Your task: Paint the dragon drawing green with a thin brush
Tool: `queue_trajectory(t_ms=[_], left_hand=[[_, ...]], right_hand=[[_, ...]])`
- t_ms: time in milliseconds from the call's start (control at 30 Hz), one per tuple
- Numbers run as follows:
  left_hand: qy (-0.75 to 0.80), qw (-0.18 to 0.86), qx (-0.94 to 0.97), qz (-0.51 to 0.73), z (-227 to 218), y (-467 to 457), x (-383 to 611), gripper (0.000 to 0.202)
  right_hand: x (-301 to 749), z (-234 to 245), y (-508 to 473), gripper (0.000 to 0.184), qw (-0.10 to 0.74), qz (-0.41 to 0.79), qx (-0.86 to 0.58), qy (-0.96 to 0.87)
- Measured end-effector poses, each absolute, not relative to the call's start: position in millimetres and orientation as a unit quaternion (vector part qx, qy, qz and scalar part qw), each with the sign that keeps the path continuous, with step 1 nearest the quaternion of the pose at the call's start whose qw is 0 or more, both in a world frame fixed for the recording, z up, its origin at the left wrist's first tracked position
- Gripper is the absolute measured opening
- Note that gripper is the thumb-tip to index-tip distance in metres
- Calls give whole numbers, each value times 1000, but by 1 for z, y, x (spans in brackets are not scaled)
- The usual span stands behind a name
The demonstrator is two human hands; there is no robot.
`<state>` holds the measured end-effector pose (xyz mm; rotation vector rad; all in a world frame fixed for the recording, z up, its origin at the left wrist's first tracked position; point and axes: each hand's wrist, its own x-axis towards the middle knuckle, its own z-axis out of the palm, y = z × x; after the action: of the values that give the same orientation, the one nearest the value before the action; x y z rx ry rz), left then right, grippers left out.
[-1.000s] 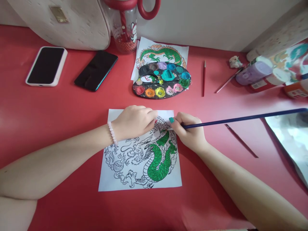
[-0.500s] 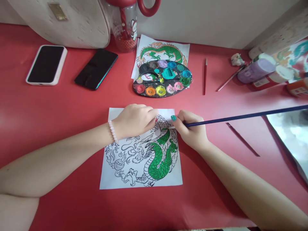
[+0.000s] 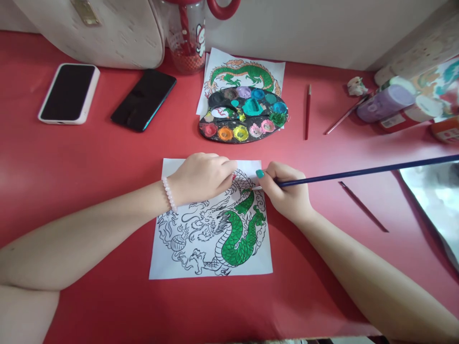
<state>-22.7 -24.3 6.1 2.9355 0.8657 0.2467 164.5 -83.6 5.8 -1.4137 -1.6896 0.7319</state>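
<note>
A sheet of paper [image 3: 168,265] with a black-outlined dragon lies on the red table, part of the dragon's body painted green. My right hand [image 3: 289,193] is closed around a long blue paintbrush [image 3: 344,172], its tip touching the paper at the upper end of the green area. The brush handle stretches away to the right. My left hand [image 3: 202,179], with a beaded bracelet at the wrist, rests palm down across the upper left of the sheet and holds nothing. Its fingers lie on the paper close to the brush tip.
Beyond the sheet, a paint palette [image 3: 244,114] overlaps a painted dragon picture [image 3: 247,71]. Two phones [image 3: 68,93] lie left, near a bag [image 3: 118,28] and a cup [image 3: 184,43]. Thin brushes [image 3: 308,112] and paint bottles [image 3: 385,102] are at right.
The whole view has shifted slightly, so things sit a little higher. Both hands stay in nearly the same place on the sheet, the brush tip still at the green edge.
</note>
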Motion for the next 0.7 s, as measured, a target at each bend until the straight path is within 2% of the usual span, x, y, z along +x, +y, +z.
queue_trajectory(t_ms=[700], left_hand=[[280, 26, 956, 83, 6, -24, -23, 21]], right_hand=[[165, 7, -85, 35, 400, 287, -547, -677]])
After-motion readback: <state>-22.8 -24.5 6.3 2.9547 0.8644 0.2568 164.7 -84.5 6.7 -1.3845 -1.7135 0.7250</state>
